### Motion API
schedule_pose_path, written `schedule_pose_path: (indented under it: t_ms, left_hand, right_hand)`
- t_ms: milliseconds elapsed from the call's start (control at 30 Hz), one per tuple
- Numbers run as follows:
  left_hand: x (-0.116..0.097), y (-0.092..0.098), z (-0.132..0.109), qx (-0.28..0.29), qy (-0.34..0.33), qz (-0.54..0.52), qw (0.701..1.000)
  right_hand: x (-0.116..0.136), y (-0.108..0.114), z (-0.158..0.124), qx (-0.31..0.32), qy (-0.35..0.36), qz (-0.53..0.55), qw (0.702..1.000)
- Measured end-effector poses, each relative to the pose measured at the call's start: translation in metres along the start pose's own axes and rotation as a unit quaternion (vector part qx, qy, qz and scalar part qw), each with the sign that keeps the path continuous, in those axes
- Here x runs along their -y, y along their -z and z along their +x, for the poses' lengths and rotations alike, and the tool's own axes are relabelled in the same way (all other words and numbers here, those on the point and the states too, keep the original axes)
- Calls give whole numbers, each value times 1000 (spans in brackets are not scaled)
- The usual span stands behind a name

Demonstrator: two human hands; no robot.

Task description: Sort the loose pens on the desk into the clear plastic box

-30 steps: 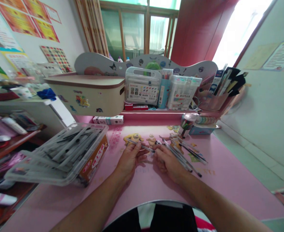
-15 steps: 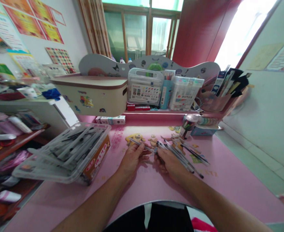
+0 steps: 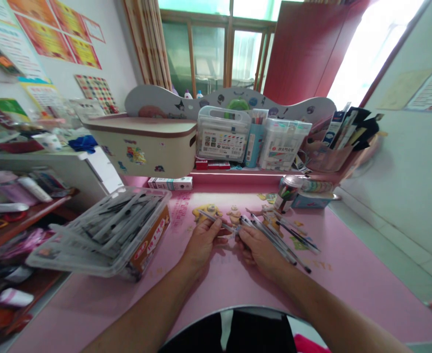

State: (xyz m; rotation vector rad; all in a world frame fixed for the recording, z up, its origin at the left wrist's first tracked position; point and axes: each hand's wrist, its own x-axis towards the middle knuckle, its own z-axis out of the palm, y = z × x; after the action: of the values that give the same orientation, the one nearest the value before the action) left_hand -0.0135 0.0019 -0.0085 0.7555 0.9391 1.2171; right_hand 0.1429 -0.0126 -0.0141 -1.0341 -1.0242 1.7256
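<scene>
A slim pen (image 3: 208,215) slants between my hands over the pink desk. My left hand (image 3: 204,240) is closed on its middle, thumb on top. At the pen's lower right end, the fingers of my right hand (image 3: 254,243) are pinched together around a small clear piece; whether that is a cap cannot be made out. Several clear pens with dark ends (image 3: 274,237) lie in a loose bunch beside and partly behind my right hand. To my left, a clear plastic box (image 3: 151,241) with an orange label holds many more pens.
Behind the desk stands a shelf with a cream bin (image 3: 145,152), a marker case (image 3: 223,137) and a pink pen holder (image 3: 326,158). A clear jar (image 3: 288,192) and a blue box (image 3: 313,199) sit at the back right. A white carton (image 3: 170,183) lies at the back left.
The camera view has shifted slightly. Both hands keep nearly the same hold on the pen, and the loose pens and the box have not moved.
</scene>
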Motion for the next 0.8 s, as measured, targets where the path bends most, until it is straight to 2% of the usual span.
schedule_pose_path:
  t_ms: [267, 433, 533, 600, 800]
  left_hand:
    - [3, -1, 0, -17, 8, 8, 1000]
    - [2, -3, -1, -49, -10, 21, 999]
    - [1, -4, -2, -64, -32, 38, 997]
    - [1, -3, -2, -69, -44, 50, 995]
    - [-4, 1, 0, -99, -54, 61, 992]
  right_hand:
    - [-5, 2, 2, -32, 47, -4, 998]
    - [-1, 2, 0, -59, 100, -84, 990]
    - [5, 0, -2, -73, 145, -178, 970]
    - [7, -2, -4, -70, 152, -226, 960]
    - [6, -3, -4, -90, 171, -260, 946]
